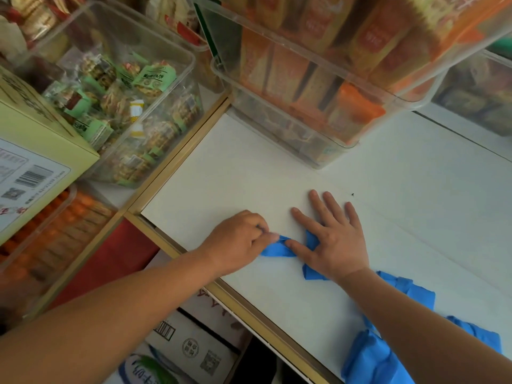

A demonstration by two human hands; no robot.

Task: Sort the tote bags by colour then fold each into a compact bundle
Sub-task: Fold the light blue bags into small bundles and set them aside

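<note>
Blue fabric tote bag [277,249]: lies on the flat white tabletop [277,176], between and partly under the two hands. It is already down to a narrow creased band.

Left hand [241,239]: fingers curled, tips pinching the band's left end, just beside the right thumb.

Right hand [332,245]: fingers straight and spread, palm pressing flat on the rest of the band. A blue corner shows on the near side of the wrist.

Heap of crumpled blue fabric [371,361]: under and beside the right forearm, toward the person. Unfolded. Probably more bags of the same colour; the number cannot be told.

Progress (judgement):
- Sorting: only blue is in view, so whether other colours are set apart cannot be told.
- Folding: one bag is mid-fold and close to compact, with the last tuck or roll not yet made.
- No finished bundle is visible, and the heap is left to do. Most of the task seems to remain.

Surroundings:
- Beyond the right fingertips stands a clear plastic bin of orange packets [304,79].
- Beyond the left hand is a clear plastic bin of green-wrapped biscuits [124,106].
- Left of the left forearm is a pale yellow cardboard box [33,151] with a barcode label.
</note>
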